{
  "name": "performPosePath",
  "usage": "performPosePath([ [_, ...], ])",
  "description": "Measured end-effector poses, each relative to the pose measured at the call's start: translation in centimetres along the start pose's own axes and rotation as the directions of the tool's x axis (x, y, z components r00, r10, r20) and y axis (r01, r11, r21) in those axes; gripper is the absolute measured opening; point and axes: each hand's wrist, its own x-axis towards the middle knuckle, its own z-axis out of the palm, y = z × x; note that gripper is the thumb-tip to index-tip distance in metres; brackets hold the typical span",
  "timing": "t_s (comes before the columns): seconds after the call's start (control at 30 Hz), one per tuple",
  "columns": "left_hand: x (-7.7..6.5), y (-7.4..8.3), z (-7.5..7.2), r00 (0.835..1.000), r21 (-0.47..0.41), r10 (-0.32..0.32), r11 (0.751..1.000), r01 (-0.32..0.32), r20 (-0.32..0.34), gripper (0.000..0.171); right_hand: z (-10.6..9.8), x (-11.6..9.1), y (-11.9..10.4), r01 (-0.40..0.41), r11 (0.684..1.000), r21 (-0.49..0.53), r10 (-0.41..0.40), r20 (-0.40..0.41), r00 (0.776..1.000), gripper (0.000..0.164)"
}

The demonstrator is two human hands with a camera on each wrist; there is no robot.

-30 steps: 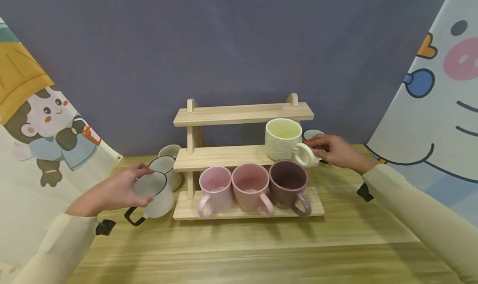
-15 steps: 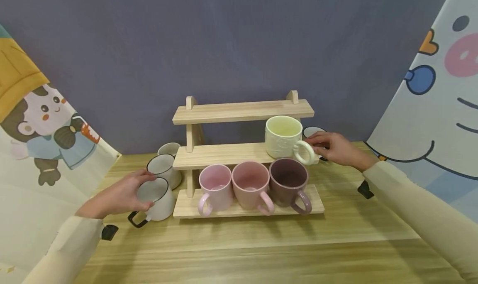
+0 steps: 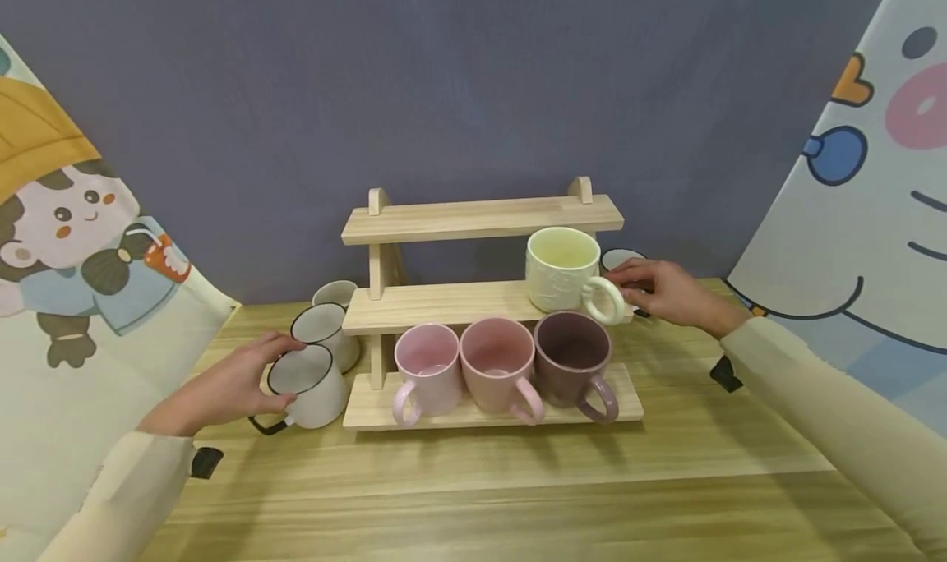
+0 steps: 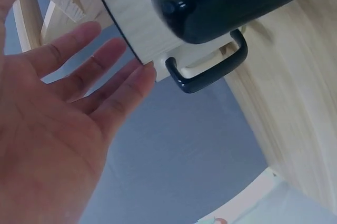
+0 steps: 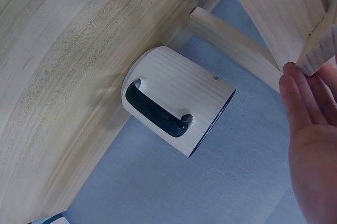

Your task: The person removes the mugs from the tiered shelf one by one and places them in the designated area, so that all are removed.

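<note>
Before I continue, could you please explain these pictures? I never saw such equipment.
There is no machine, only a person's left hand and right hand. The wide picture comes from a camera on the head, the two others from the wrists. On the table stands a rack with one yellow mug, two pink mugs and one purple mug; white mugs are beside it, three left, one right. The left hand touches the front white mug, the right hand touches the rack.
</note>
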Motion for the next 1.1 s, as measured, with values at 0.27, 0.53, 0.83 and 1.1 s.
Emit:
performPosePath([
  [0.27,2.1,0.9,-0.9,0.999,-0.005,-0.032,0.999,0.032,-0.014,0.048,0.1,-0.1,0.2,-0.005,1.0,0.005,0.005,0.004,1.0,0.026],
  [0.53,7.0,3.4,-0.7,1.0,0.018,0.003,1.0,-0.003,-0.009,0.03,0.0,0.0,-0.1,-0.007,1.0,0.003,0.007,0.007,1.0,0.025],
  [0.83,9.3,3.7,0.0,0.991,0.055,0.117,0.992,-0.113,-0.073,0.018,0.0,0.6,-0.5,0.017,0.999,-0.05,-0.016,0.014,1.0,0.025],
  [1.1,9.7,4.0,0.0,0.996,0.035,0.083,0.996,-0.082,-0.036,0.015,-2.8,0.5,-4.8,-0.002,0.982,-0.188,-0.043,-0.238,0.97,0.021],
])
